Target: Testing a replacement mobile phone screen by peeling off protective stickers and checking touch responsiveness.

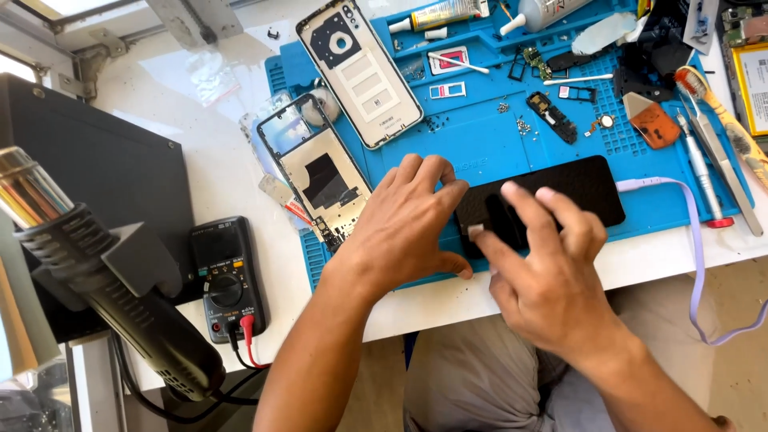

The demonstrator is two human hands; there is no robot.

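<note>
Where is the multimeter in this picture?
In the head view the multimeter lies at lower left on the white table, just left of the blue mat, beside the heat gun.

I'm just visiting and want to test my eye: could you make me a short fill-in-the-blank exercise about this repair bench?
1. Both hands, left hand and right hand, rest on a flat black rectangular phone screen lying on a ____ silicone work mat.
2. A cable of ____ colour runs from the screen's right end.
3. The black handheld multimeter has one black lead and one ____ lead plugged in.
4. The black heat gun sits on the person's ____ side.

Missing words: blue; lilac; red; left
</note>
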